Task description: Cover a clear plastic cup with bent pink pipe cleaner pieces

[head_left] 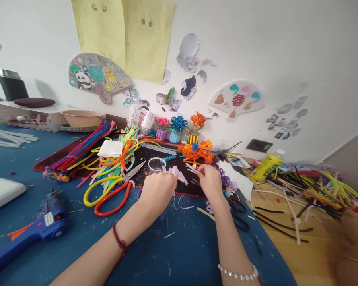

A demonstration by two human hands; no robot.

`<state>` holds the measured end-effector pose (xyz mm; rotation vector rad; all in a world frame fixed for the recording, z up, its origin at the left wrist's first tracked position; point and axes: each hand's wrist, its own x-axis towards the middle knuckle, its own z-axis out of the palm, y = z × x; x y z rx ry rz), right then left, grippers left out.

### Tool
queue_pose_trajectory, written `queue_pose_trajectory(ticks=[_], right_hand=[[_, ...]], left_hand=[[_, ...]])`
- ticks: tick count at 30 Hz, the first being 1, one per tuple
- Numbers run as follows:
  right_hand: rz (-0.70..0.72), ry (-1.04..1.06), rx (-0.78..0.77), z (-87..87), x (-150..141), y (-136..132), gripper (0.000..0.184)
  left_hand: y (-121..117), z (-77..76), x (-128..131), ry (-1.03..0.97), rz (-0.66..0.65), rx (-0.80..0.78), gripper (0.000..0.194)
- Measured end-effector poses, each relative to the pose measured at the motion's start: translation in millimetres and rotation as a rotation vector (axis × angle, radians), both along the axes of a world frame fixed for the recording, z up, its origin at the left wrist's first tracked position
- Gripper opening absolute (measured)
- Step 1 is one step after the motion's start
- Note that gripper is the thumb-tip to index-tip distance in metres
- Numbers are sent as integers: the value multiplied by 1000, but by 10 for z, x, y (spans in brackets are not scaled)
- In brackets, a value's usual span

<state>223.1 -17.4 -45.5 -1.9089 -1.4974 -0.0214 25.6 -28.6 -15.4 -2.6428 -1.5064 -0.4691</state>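
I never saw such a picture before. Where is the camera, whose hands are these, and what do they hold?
There is no machine here: a person works with bare hands. The only picture comes from a camera worn on the head, looking forward and down.

The left hand holds pale pink strips. The right hand seems to pinch a thin pale piece.

On the blue surface lie scissors with red and yellow handles, a blue glue gun and bundles of colourful fuzzy sticks. Small flower pots stand near the wall. At the right edge, another hand is blurred.
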Motion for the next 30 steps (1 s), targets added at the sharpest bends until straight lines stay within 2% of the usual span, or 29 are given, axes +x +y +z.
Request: queue_pose_trajectory(ticks=[3,5,6,9,12,16,18,20,24,30], right_hand=[[34,91,141,96,-69,-10,9],[161,241,222,152,-159,-30,13],[277,379,250,173,-215,-43,15],[597,772,196,205,-386,-89,22],[738,968,99,215,-498,-128,25],[750,1090,31,255,-475,-168,32],[722,1126,36,282,-423,-182,36],[685,1180,79,299,-383,-189,32],[622,1325,133,297,-397,-180,21],[638,1489,80,283,-460,-163,16]], left_hand=[[2,-7,3,-126,5,-11,38],[12,-4,4,-324,-40,-64,29],[21,0,4,-453,-71,-110,24],[55,18,-2,-859,-165,-270,26],[86,33,-17,-1138,-261,-403,20],[106,53,-36,-1392,-218,-513,17],[110,68,-45,-1505,-168,-504,19],[106,90,-54,-1582,-139,-475,21],[64,137,-59,-1611,-185,-495,21],[18,141,-35,-1583,-276,-616,22]])
